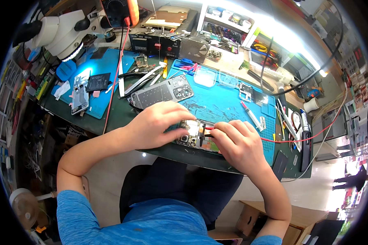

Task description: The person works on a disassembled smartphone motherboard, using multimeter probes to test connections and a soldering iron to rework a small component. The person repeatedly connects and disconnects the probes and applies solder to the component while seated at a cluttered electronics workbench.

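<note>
An opened phone (189, 131) with its circuit board and camera modules bared lies at the near edge of the blue work mat (216, 102). My left hand (161, 124) grips its left end, thumb and fingers bent around the edges. Over the phone's right half, my right hand (240, 143) is closed in a pinch. A small red-and-black piece (209, 128) shows at its fingertips; its kind is unclear. A red cable (290, 141) runs out from behind this hand to the right. Beyond my left hand lies a grey phone back housing (163, 92) with several camera rings.
A syringe (251, 115) and clear plastic boxes (205, 77) lie on the mat. At left are a phone frame (81, 96), a battery (98, 81) and a microscope (63, 34). A red wire (113, 85) hangs from an orange-edged meter (120, 14). Several tools (288, 118) stand at right.
</note>
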{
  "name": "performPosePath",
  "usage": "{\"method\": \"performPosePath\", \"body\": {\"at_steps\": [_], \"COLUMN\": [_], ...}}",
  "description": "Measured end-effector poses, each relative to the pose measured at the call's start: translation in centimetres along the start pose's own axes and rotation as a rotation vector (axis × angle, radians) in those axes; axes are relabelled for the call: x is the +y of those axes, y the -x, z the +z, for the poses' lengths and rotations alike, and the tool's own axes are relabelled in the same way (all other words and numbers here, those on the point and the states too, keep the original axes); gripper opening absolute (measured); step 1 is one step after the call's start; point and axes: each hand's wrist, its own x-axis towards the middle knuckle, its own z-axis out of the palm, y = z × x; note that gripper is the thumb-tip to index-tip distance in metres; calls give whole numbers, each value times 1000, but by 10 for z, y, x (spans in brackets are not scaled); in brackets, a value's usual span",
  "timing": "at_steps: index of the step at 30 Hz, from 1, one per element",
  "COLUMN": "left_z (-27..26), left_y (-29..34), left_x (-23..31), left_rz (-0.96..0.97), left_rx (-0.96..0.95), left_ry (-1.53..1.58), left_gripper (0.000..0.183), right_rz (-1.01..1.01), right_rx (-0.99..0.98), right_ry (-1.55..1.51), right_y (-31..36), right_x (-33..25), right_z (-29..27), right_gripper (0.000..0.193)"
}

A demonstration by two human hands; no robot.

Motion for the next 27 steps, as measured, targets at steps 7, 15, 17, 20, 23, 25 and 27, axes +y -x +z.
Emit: {"method": "performPosePath", "body": {"at_steps": [7, 15, 17, 20, 23, 25, 27], "left_z": [4, 2, 3, 5, 6, 6, 5], "left_y": [4, 1, 2, 1, 1, 3, 4], "left_x": [-15, -23, -25, -28, -29, -29, -28], "left_rz": [182, 205, 210, 217, 217, 213, 217], "left_rx": [-116, -180, -186, -188, -187, -176, -173], "left_ry": [-87, -135, -134, -130, -115, -109, -115], "left_gripper": [76, 82, 82, 83, 82, 81, 80], "right_rz": [-62, -30, -41, -56, -72, -79, -79], "right_rx": [-115, -155, -160, -168, -179, -175, -162], "right_ry": [5, -58, -54, -62, -85, -100, -94], "right_y": [-11, -18, -22, -22, -20, -20, -20], "right_x": [3, 7, 7, 10, 14, 16, 16], "right_z": [-12, -8, -8, -6, -5, -4, -3], "right_gripper": [41, 39, 39, 39, 40, 39, 39]}}
